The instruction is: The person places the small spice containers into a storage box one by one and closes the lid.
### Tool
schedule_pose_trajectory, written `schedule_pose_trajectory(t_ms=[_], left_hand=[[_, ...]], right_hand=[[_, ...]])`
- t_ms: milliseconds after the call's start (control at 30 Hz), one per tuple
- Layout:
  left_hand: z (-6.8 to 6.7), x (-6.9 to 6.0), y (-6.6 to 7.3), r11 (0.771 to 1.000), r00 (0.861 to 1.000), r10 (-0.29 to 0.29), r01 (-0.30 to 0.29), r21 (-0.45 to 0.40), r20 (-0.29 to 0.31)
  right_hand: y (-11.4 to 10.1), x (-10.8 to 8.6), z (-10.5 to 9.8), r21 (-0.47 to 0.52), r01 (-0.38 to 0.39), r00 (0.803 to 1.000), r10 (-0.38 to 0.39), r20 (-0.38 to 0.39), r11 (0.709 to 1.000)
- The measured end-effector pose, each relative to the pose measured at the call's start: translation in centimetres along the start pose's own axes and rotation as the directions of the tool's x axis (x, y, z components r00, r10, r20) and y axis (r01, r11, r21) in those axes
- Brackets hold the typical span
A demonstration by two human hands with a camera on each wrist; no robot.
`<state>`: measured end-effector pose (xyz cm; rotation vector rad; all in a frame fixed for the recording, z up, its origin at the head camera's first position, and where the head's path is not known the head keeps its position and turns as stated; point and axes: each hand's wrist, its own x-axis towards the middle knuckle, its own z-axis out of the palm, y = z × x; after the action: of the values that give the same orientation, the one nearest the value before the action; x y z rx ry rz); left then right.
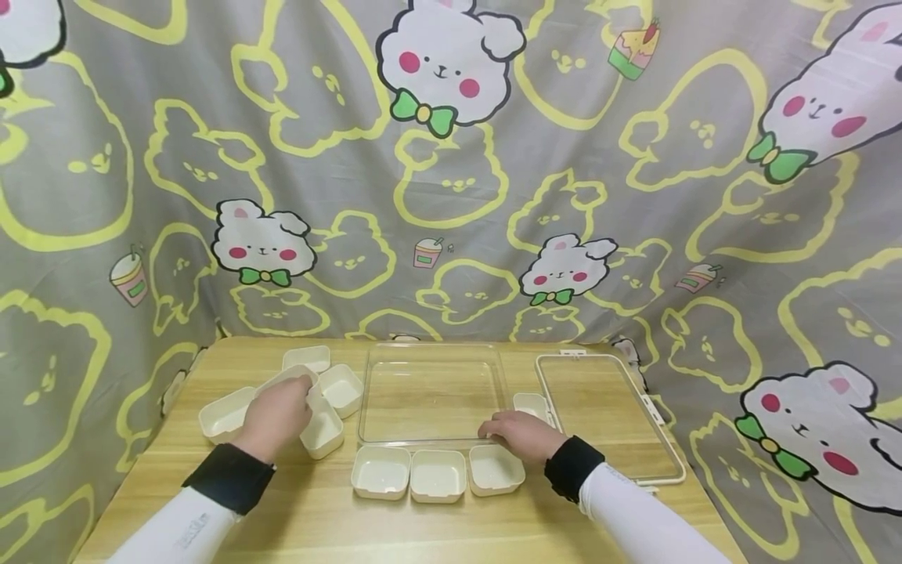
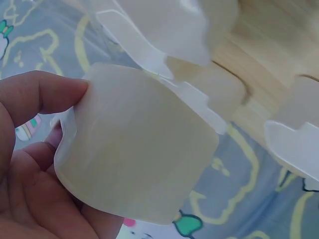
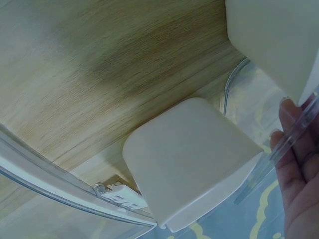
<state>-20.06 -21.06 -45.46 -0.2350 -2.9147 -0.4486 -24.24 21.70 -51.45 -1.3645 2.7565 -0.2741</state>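
Near the left group of cream containers, my left hand [image 1: 278, 415] grips a small cream container [image 1: 290, 377] by its rim. The left wrist view shows the thumb and fingers [image 2: 65, 94] pinching one side of this container [image 2: 134, 144]. My right hand [image 1: 521, 435] lies at the front right corner of a clear rectangular box [image 1: 433, 442], just behind a cream container [image 1: 496, 471]. In the right wrist view its fingers [image 3: 294, 164] are extended at the clear edge, beside a container [image 3: 279, 35]; the thumb is hidden.
Two more containers [image 1: 380, 474] [image 1: 438, 476] stand in the front row. Others [image 1: 225, 415] [image 1: 341, 389] [image 1: 306, 359] [image 1: 322, 431] are grouped at the left. One small container [image 1: 530, 405] sits beside a white-rimmed clear lid [image 1: 665, 439] on the right. A patterned curtain [image 1: 451, 196] hangs behind the table.
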Motion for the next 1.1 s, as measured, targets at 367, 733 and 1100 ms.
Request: schedule_pose_trajectory(t_ms=[367, 733, 1100], left_hand=[[1.7, 2.4, 3.0, 0.998, 0.998, 0.056, -0.056, -0.010, 0.018], [3.0, 4.5, 5.6, 0.985, 0.985, 0.170, -0.170, 0.002, 0.000], [4.7, 6.9, 7.9, 0.971, 0.971, 0.239, -0.240, 0.016, 0.027]], right_hand=[[0.0, -0.1, 0.4, -0.012, 0.008, 1.000, -0.008, 0.000, 1.000], [0.2, -0.1, 0.3, -0.013, 0.022, 1.000, -0.022, -0.002, 1.000], [0.1, 0.0, 0.1, -0.017, 0.019, 1.000, -0.020, -0.012, 1.000]])
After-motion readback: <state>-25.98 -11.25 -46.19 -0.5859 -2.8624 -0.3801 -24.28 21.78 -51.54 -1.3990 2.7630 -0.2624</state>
